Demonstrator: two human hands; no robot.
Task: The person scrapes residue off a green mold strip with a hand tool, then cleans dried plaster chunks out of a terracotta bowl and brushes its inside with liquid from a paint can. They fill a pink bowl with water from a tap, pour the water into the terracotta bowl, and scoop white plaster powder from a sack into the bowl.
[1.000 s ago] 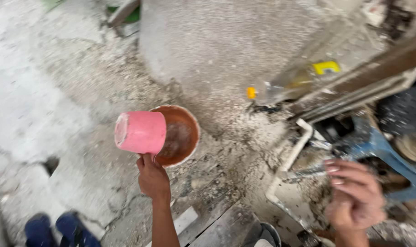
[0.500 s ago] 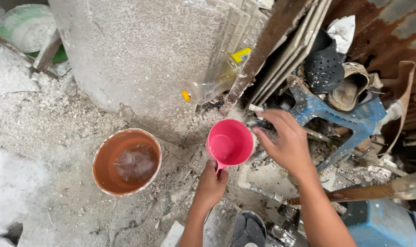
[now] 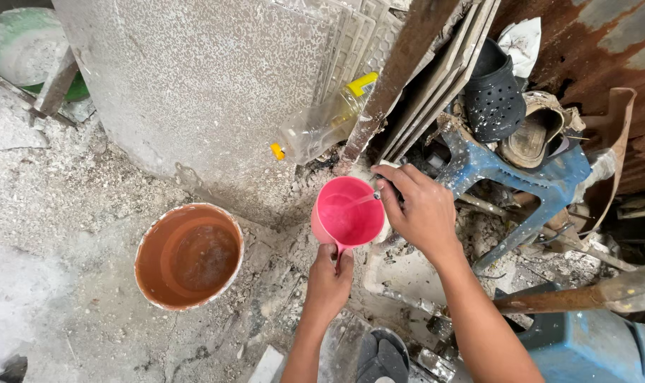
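Observation:
My left hand [image 3: 329, 281] grips the short handle of a pink plastic dipper [image 3: 345, 217] and holds it upright under a small tap [image 3: 377, 193]. My right hand [image 3: 419, 211] is closed on that tap, fingers pinching it at the dipper's right rim. A thin stream of water runs from the tap into the dipper. The tap sits on a white pipe [image 3: 379, 278] that bends along the dusty ground. To the left stands a round orange bucket [image 3: 146, 264] with cloudy water in its bottom, apart from both hands.
A big grey concrete block [image 3: 195, 85] rises behind, with a clear plastic bottle [image 3: 321, 128] leaning on it. Boards, a black clog [image 3: 494, 93], an overturned blue chair [image 3: 528, 181] and rusty sheet crowd the right. A blue container [image 3: 592, 347] sits bottom right.
The dipper was tipped over the orange bucket, then came right and upright to the tap. My right hand rose and closed on the tap; water now flows in.

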